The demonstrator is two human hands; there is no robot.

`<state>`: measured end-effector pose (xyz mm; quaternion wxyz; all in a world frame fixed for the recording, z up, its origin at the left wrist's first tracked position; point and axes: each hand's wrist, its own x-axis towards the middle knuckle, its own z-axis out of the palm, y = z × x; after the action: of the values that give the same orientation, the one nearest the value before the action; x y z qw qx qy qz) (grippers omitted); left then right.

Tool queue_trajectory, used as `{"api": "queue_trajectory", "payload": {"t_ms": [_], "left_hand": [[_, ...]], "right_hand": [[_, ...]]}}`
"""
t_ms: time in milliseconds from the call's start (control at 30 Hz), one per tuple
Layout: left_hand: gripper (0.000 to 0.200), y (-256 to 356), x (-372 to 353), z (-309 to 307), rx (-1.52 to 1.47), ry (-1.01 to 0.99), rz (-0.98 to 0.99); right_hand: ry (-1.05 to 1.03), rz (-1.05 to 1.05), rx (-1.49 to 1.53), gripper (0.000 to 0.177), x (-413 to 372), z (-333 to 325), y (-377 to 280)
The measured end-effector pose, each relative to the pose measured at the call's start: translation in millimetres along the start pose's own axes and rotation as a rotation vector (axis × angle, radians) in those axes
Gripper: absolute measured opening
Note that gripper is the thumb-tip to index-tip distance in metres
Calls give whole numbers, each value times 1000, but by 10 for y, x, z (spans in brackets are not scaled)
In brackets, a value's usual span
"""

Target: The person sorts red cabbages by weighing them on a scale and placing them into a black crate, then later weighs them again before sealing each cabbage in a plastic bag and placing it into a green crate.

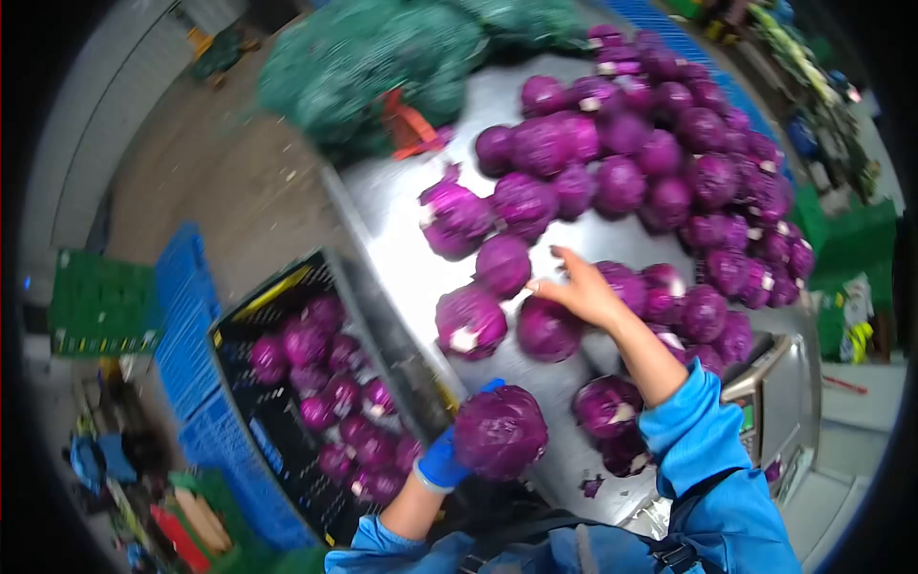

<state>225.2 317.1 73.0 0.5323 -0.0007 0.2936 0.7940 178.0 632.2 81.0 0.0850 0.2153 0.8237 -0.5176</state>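
**Red cabbage, one head in hand; stock on table and in crate**

Item 1. Red cabbage (499, 430), a whole head, dark purple. It sits low in the view, off the table's near edge and close to my body. My left hand (442, 461), in a blue glove, cups it from the left and underneath. My fingers are wrapped round its far side, and one blue fingertip (492, 386) shows above the head.

Item 2. Second cabbage (547, 330), on the steel table (402, 230), just beyond the held head. My right hand (579, 289) is bare and reaches out over its upper right edge. The fingers (559, 258) are spread wide and grip nothing. I cannot tell whether the palm touches the head.

Item 3. Loose heads around that hand. One with a white cut stem (469, 323) lies just to the left, and one trimmed head (607, 402) lies near my blue sleeve.

Item 4. Main pile of cabbages (669, 153), heaped across the far right of the table.

Item 5. Black crate (251, 316), left of the table and below it, holding more purple heads.

Item 6. Green net sacks (373, 57), at the table's far end.
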Motion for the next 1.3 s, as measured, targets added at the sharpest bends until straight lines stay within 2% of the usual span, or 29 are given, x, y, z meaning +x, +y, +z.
{"api": "queue_trajectory", "payload": {"t_ms": [33, 67, 100, 133, 200, 267, 300, 367, 433, 500, 600, 633, 667, 700, 767, 833, 867, 900, 933, 967, 1000, 1067, 1100, 1167, 1233, 1300], "left_hand": [[86, 46, -155, -163, 62, 57, 68], [68, 142, -290, -376, 359, 281, 143], [68, 342, -456, -600, 399, 343, 163], [67, 543, -617, -828, 438, 406, 180], [91, 761, -961, -1216, -93, 317, 490], [73, 1098, -850, -1706, -89, 694, 626], [67, 1255, -744, -1910, -22, 720, 617], [78, 1540, -454, -1892, 351, 855, 577], [89, 1646, -148, -2392, 1081, 1062, 598], [96, 1692, 118, -2395, 1327, 1118, 539], [103, 1586, 310, -2516, 1671, 1173, 444], [101, 1551, 340, -2528, 1767, 1153, 407], [97, 1513, 390, -2535, 1804, 1135, 363], [93, 1479, 403, -2448, 1915, 1114, 294], [90, 1448, 374, -2505, 2022, 1075, 261], [90, 1497, 274, -2561, 1930, 958, 272], [89, 1547, 181, -2774, 1918, 960, 333], [89, 1591, 148, -2925, 1903, 968, 396], [84, 1664, 102, -2822, 1849, 1018, 495], [77, 1726, 52, -2704, 1862, 1031, 668], [74, 1791, 63, -2521, 1824, 1057, 785], [67, 1846, 160, -2072, 1837, 1112, 967], [66, 1814, 285, -1757, 1786, 1013, 1009], [64, 1703, 611, -1062, 1692, 826, 1087], [62, 1493, 1080, -578, 1571, 581, 1104], [63, 1200, 1539, 126, 1684, 368, 1053]], "right_hand": [[126, -72, -261, 89, 170, 211, -50], [113, -38, -282, 88, 329, 380, -83], [110, -2, -311, 88, 451, 518, -131], [204, 96, -401, 86, 495, 643, -267], [302, 68, -333, 89, 612, 796, -108], [339, 45, -223, 91, 650, 857, -75], [341, 30, -180, 91, 669, 864, -28], [362, 36, -128, 92, 622, 807, -19], [402, 7, -171, 91, 522, 771, -127], [462, 64, -207, 92, 345, 766, -201], [542, -75, -26, 97, -99, 625, -267], [558, -95, 42, 99, -249, 560, -252], [546, -139, 260, 100, -407, 492, -205], [493, -172, 556, 94, -566, 416, -113], [459, -104, 817, 85, -1021, 93, 32], [557, -22, 761, 79, -1599, -413, 177], [669, 36, 645, 76, -1888, -686, 275], [824, -5, 551, 75, -2157, -921, 511], [962, 41, 386, 76, -2456, -1180, 825], [1079, 196, 249, 79, -2779, -1464, 1178], [1196, 297, 268, 83, -3073, -1664, 1120], [1375, 479, -104, 95, -3691, -2116, 2026], [1418, 636, -281, 98, -3943, -2246, 2227], [1358, 773, -456, 101, -4301, -2441, 2444], [1270, 821, -678, 101, -4507, -2527, 2653], [1174, 866, -657, 99, -4593, -2565, 2828]]}}
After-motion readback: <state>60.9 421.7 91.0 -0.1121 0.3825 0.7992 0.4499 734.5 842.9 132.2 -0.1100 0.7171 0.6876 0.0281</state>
